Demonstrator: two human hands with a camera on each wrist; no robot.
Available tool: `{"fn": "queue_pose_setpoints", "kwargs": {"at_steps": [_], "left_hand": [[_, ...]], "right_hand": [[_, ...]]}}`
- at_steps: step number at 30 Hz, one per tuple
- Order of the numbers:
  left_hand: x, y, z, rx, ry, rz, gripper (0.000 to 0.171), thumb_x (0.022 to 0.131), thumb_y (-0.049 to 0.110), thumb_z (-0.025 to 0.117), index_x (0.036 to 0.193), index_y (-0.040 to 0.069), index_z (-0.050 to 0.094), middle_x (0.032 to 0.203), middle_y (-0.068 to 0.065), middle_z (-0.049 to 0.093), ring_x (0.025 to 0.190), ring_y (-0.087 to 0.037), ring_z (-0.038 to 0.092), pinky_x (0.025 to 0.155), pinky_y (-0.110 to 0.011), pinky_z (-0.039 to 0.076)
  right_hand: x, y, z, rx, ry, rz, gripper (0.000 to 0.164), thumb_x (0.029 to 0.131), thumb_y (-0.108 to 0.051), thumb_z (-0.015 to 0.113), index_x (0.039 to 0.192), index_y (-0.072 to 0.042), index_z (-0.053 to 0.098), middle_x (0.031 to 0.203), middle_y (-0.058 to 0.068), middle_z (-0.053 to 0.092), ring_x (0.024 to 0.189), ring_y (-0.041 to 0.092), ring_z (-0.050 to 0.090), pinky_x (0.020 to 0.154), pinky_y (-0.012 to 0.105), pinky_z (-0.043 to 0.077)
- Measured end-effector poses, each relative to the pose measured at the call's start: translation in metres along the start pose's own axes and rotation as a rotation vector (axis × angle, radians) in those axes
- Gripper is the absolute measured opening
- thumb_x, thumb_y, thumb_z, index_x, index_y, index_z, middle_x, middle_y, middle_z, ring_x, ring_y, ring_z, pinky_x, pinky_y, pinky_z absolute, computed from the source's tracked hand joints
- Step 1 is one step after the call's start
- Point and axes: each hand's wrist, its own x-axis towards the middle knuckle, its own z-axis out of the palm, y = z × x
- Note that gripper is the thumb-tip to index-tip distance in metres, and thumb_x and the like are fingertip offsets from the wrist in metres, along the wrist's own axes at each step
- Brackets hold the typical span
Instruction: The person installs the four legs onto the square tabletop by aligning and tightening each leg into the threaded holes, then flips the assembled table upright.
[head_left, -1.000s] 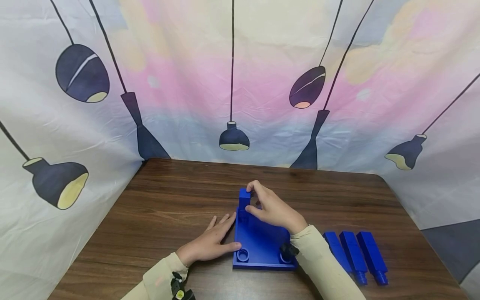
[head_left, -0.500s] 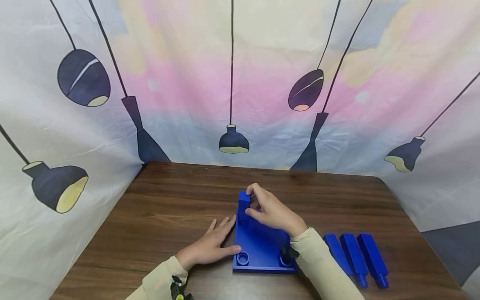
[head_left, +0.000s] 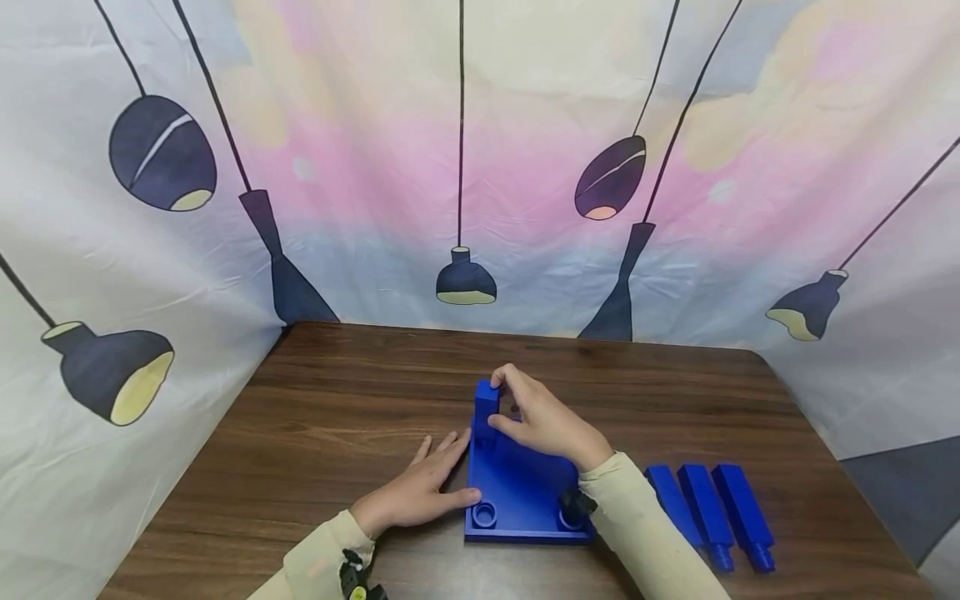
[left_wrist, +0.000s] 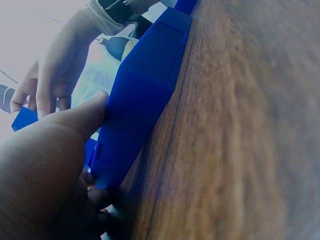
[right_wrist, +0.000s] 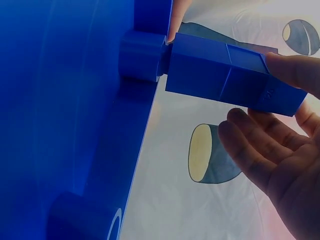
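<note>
First, well in from the left edge of the tabletop (head_left: 337, 375), comes the left hand (head_left: 422, 493), fingers straight and loosely spread, clasping nothing. Its thumb touches the left rim of a blue panel (head_left: 521, 498), beside the near-left round socket (head_left: 484, 515). That panel lies flat; at its far-left corner a square blue leg (head_left: 486, 403) stands upright, a narrow neck showing between it and the corner socket (right_wrist: 143, 56). The right hand (head_left: 551, 425) pinches this leg, thumb and fingers only its width apart. Nearer the tabletop's right edge, three loose blue legs (head_left: 707, 507) lie side by side.
</note>
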Motion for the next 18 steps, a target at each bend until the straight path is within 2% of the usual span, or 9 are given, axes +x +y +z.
{"fn": "queue_pose_setpoints", "kwargs": {"at_steps": [6, 12, 18], "left_hand": [[-0.0002, -0.0005, 0.0005, 0.001, 0.003, 0.001, 0.091, 0.105, 0.05, 0.062, 0.167, -0.002, 0.02, 0.172, -0.019, 0.023, 0.16, -0.041, 0.014, 0.124, -0.07, -0.002], [0.0005, -0.0015, 0.0003, -0.001, 0.001, -0.004, 0.091, 0.105, 0.05, 0.061, 0.167, -0.002, 0.02, 0.172, -0.018, 0.023, 0.16, -0.041, 0.014, 0.124, -0.07, -0.002], [0.0008, -0.0024, -0.0003, -0.001, 0.001, -0.005, 0.091, 0.105, 0.051, 0.061, 0.167, -0.001, 0.02, 0.172, -0.018, 0.023, 0.16, -0.041, 0.014, 0.124, -0.07, -0.002]], "right_hand": [[0.0001, -0.0008, 0.0003, 0.006, 0.005, 0.006, 0.036, 0.1, -0.007, 0.073, 0.122, -0.011, 0.045, 0.116, 0.006, 0.061, 0.099, 0.02, 0.068, 0.076, 0.03, 0.056], [0.0005, -0.001, 0.0002, 0.014, 0.004, 0.01, 0.036, 0.1, -0.006, 0.073, 0.122, -0.011, 0.045, 0.118, 0.008, 0.063, 0.102, 0.021, 0.07, 0.08, 0.031, 0.059], [0.0014, 0.0, 0.0001, 0.01, 0.01, 0.004, 0.037, 0.099, -0.006, 0.074, 0.122, -0.011, 0.046, 0.115, 0.007, 0.063, 0.099, 0.021, 0.069, 0.076, 0.03, 0.057]]}}
